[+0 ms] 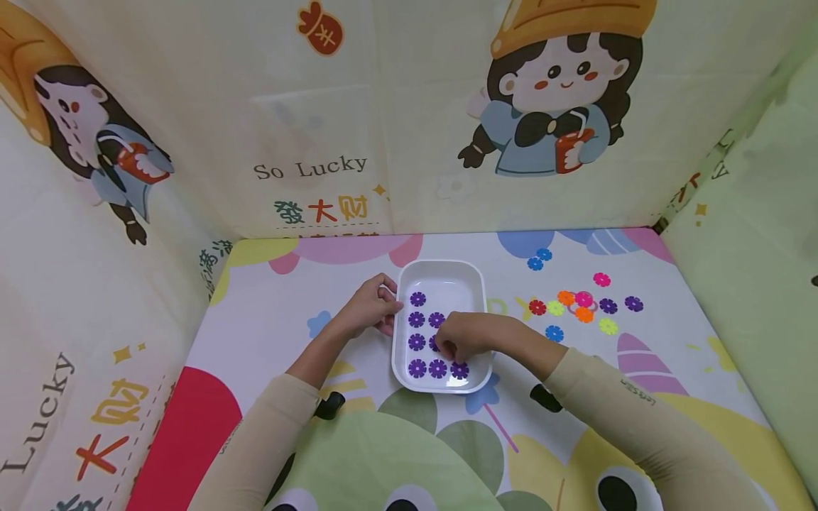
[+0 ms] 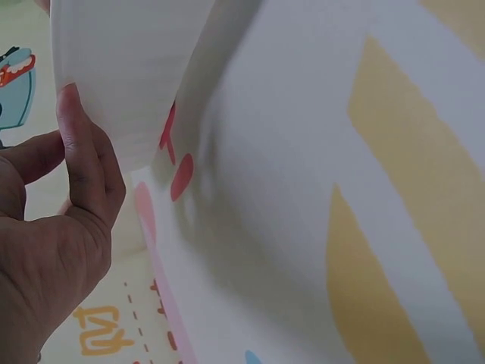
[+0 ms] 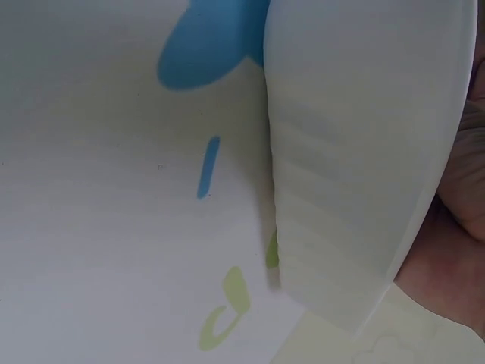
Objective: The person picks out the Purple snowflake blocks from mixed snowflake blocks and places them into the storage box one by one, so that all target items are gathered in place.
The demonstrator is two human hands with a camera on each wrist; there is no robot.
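A white rectangular tray [image 1: 473, 282] stands on the table, with purple flower-shaped pieces [image 1: 417, 342] lying in rows inside it. At its left side my left hand [image 1: 373, 306] pinches the rim; the left wrist view has a finger along the tray's outer wall [image 2: 129, 68], thumb close by. My right hand [image 1: 469, 336] reaches over the tray's right rim, its fingers curled and pointing down among the pieces. One purple piece [image 1: 459, 371] shows just below those fingertips, and another is partly covered by them. I cannot tell whether the right fingers pinch a piece.
Right of the tray lie loose flower-shaped pieces: blue [image 1: 554, 333], red [image 1: 537, 307], orange [image 1: 584, 314], pink [image 1: 601, 279], yellow [image 1: 608, 326] and purple [image 1: 634, 304]. A patterned cloth covers the table [image 1: 268, 305]. Printed cloth walls [image 1: 409, 142] stand behind and on both sides.
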